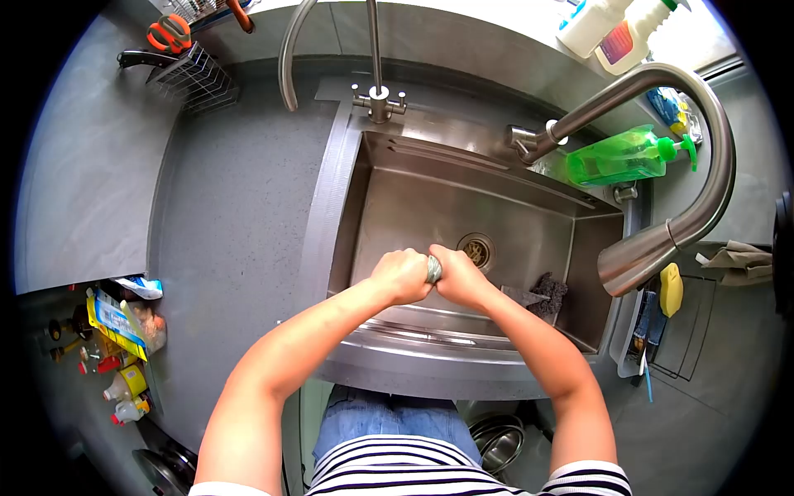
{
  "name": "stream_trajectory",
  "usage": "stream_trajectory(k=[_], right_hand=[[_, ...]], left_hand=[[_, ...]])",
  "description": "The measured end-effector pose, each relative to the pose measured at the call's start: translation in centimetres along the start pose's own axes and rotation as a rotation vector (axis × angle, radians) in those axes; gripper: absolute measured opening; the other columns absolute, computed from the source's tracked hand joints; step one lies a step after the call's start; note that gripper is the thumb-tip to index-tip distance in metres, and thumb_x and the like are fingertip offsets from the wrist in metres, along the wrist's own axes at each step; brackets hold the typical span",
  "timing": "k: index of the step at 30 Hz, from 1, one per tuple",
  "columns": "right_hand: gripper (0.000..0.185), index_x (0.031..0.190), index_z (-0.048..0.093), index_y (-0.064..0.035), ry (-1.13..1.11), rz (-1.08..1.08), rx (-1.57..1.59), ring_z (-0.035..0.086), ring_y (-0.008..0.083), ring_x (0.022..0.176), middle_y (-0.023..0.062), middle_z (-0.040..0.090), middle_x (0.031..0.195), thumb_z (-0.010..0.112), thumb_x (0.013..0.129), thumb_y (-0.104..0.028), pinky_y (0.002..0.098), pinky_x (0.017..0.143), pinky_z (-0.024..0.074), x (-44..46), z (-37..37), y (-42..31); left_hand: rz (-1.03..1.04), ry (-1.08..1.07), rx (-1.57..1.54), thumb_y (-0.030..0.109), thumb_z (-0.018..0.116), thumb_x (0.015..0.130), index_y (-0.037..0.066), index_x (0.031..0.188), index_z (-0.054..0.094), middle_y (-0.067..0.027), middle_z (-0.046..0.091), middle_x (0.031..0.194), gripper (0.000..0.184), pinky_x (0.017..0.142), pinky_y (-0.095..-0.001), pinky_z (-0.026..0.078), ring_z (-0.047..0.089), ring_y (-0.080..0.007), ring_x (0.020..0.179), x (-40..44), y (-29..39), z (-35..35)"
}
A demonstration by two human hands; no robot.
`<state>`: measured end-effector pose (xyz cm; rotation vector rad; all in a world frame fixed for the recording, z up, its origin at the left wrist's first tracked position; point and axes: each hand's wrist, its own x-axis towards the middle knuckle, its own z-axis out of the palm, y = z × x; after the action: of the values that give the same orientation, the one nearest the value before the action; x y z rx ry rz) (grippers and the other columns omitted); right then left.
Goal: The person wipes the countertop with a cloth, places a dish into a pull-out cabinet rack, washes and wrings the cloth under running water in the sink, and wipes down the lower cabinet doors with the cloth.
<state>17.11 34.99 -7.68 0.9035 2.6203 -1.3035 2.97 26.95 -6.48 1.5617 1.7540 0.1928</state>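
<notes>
Over the stainless steel sink, my left hand and my right hand are both closed in fists, held close together. A bunched grey-green cloth shows in the narrow gap between them, gripped from both sides. Most of the cloth is hidden inside my fingers. Just beyond my right hand, the round drain lies in the sink floor. A dark mesh scrubber rests in the sink by my right forearm.
A large curved faucet arches over the right side, near a green soap bottle. A smaller tap stands behind the sink. To the right is a yellow sponge; orange-handled scissors are at upper left.
</notes>
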Motion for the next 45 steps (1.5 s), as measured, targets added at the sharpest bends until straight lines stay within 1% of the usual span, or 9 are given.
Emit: stream_trajectory(k=[4, 7, 9, 13, 18, 23, 27, 37, 45], right_hand=[[0.029, 0.1, 0.051, -0.005, -0.289, 0.327, 0.651, 0.065, 0.0206, 0.08, 0.0105, 0.064, 0.089, 0.067, 0.077, -0.004, 0.0349, 0.063, 0.0486, -0.5, -0.5, -0.4], [0.047, 0.117, 0.045, -0.006, -0.074, 0.23, 1.013, 0.058, 0.0111, 0.091, 0.0042, 0.059, 0.098, 0.072, 0.079, -0.011, 0.0282, 0.065, 0.0479, -1.3, 1.4, 0.2], [0.08, 0.142, 0.027, -0.0083, 0.12, 0.255, 0.94, 0.054, 0.0173, 0.109, 0.0133, 0.046, 0.13, 0.075, 0.079, -0.02, 0.0305, 0.089, 0.0463, -1.9, 1.3, -1.3], [0.065, 0.134, 0.046, -0.0065, 0.407, -0.037, 0.558, 0.052, 0.0273, 0.117, 0.0147, 0.051, 0.126, 0.076, 0.078, -0.02, 0.0373, 0.099, 0.0414, -0.1, 4.0, -2.9], [0.043, 0.12, 0.056, -0.0044, 0.415, -0.299, 0.407, 0.056, 0.0316, 0.111, 0.0165, 0.057, 0.115, 0.063, 0.077, -0.005, 0.0375, 0.095, 0.044, 6.8, 1.5, -8.7], [0.076, 0.143, 0.038, -0.0195, 0.437, -0.453, -0.37, 0.029, 0.0442, 0.136, 0.0235, 0.026, 0.15, 0.072, 0.074, -0.016, 0.0507, 0.108, 0.0338, 17.8, -0.1, -15.7], [0.065, 0.14, 0.041, -0.0051, 0.454, -0.433, -0.44, 0.027, 0.0431, 0.138, 0.0275, 0.029, 0.148, 0.063, 0.083, -0.03, 0.0488, 0.114, 0.0223, 25.9, 6.1, -13.6], [0.054, 0.134, 0.049, -0.009, -0.323, -1.022, -0.345, 0.034, 0.0329, 0.138, 0.0169, 0.036, 0.148, 0.063, 0.084, -0.023, 0.0451, 0.114, 0.028, 9.1, 10.6, -17.3], [0.056, 0.136, 0.045, -0.0021, 0.4, -0.511, -0.418, 0.034, 0.0388, 0.136, 0.0219, 0.037, 0.146, 0.061, 0.084, -0.015, 0.0475, 0.112, 0.0293, 17.2, 8.1, -15.0]], left_hand=[[0.173, 0.254, -0.009, 0.017, 0.067, 0.07, 0.007, 0.08, 0.064, -0.0128, 0.067, 0.079, 0.015, 0.068, -0.0451, 0.052, 0.065, -0.0352, 0.078, 0.0, -1.8, 1.4], [0.101, 0.478, -0.329, 0.008, 0.071, 0.068, 0.007, 0.094, 0.056, -0.0145, 0.065, 0.089, 0.031, 0.073, -0.0417, 0.051, 0.065, -0.0347, 0.087, -0.3, -2.2, 1.7], [-0.065, 0.445, -0.767, 0.012, 0.071, 0.069, 0.008, 0.11, 0.047, -0.0158, 0.061, 0.099, 0.048, 0.082, -0.0393, 0.05, 0.063, -0.0307, 0.098, -1.4, -1.9, 2.4], [0.162, 0.134, -1.808, 0.002, 0.058, 0.073, 0.009, 0.144, 0.025, -0.011, 0.033, 0.141, 0.079, 0.107, -0.033, 0.033, 0.034, -0.019, 0.131, -4.1, -1.9, 2.6], [0.003, 0.633, -1.215, 0.002, 0.062, 0.076, 0.011, 0.145, 0.032, -0.01, 0.032, 0.147, 0.076, 0.111, -0.0457, 0.03, 0.03, -0.0266, 0.139, -10.1, -4.2, -0.4], [-0.059, 0.941, -1.222, 0.004, 0.057, 0.083, 0.007, 0.133, 0.045, -0.0072, 0.051, 0.13, 0.052, 0.094, -0.0302, 0.042, 0.049, -0.0171, 0.116, -14.6, -8.1, -3.2], [-0.062, 1.142, -1.141, -0.001, 0.056, 0.084, 0.004, 0.127, 0.05, -0.0084, 0.057, 0.119, 0.044, 0.093, -0.0288, 0.042, 0.053, -0.0163, 0.108, -18.2, -11.2, -4.5], [-0.146, 1.321, -1.213, 0.002, 0.053, 0.086, 0.005, 0.125, 0.052, -0.0066, 0.059, 0.117, 0.039, 0.081, -0.0245, 0.044, 0.056, -0.0118, 0.097, -22.5, -14.1, -3.0], [-0.241, 1.343, -1.186, 0.004, 0.052, 0.091, 0.006, 0.123, 0.054, -0.0047, 0.059, 0.118, 0.032, 0.079, -0.0246, 0.043, 0.056, -0.0104, 0.093, -24.4, -13.7, -1.1]])
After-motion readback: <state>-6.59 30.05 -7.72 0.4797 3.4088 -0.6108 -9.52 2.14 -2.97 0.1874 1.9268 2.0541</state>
